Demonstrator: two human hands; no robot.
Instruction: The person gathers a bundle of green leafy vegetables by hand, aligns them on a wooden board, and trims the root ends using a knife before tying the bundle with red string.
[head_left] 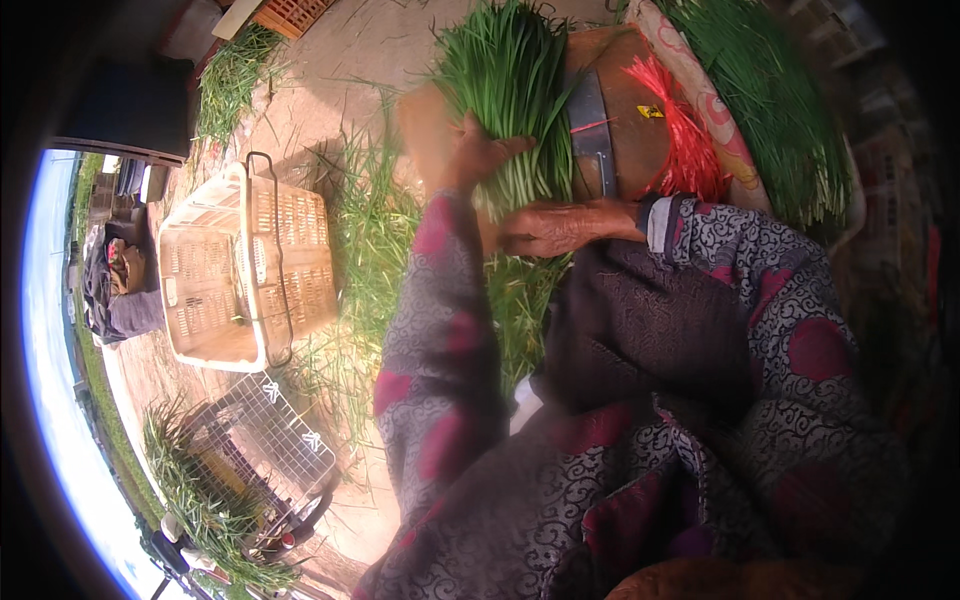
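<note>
A thick bundle of garlic chives [515, 85] lies on a brown board [620, 65], green leaves pointing away and pale stem ends toward me. My left hand [483, 155] is closed over the bundle's left side, thumb and fingers across the stems. Just below the pale ends is my right hand [555, 226], its back up and its fingers bent together; what lies under them is hidden. To the right of the bundle rests a broad-bladed knife [588, 115], its handle toward me. Red plastic tying strips [690, 145] lie heaped beyond it.
A large pile of chives [765, 100] lies at the far right, beside a patterned cloth edge [680, 50]. Left of me stands a pale plastic basket [300, 255] with a wire handle. Loose trimmings [375, 230] cover the ground between. A wire rack [285, 435] is at lower left.
</note>
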